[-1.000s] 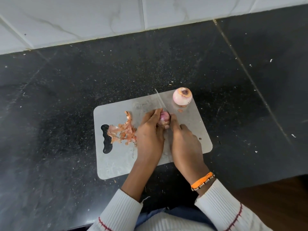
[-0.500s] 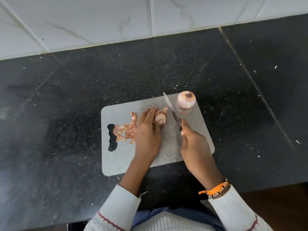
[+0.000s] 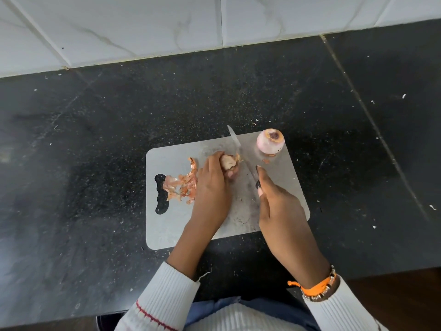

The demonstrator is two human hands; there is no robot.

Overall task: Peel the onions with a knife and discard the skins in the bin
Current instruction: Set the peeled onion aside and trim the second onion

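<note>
Gripping a small onion (image 3: pixel 228 162), left hand (image 3: pixel 212 187); right hand (image 3: pixel 278 206) holds knife (image 3: pixel 241 154).

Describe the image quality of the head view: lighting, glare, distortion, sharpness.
Head view: soft, even light with faint shadows under the left hand and right hand; dull glare on the black counter at left; wide-angle bending curves the wall tiles and counter edge; the knife and peeled onion look sharp, with no obvious motion blur.
</note>
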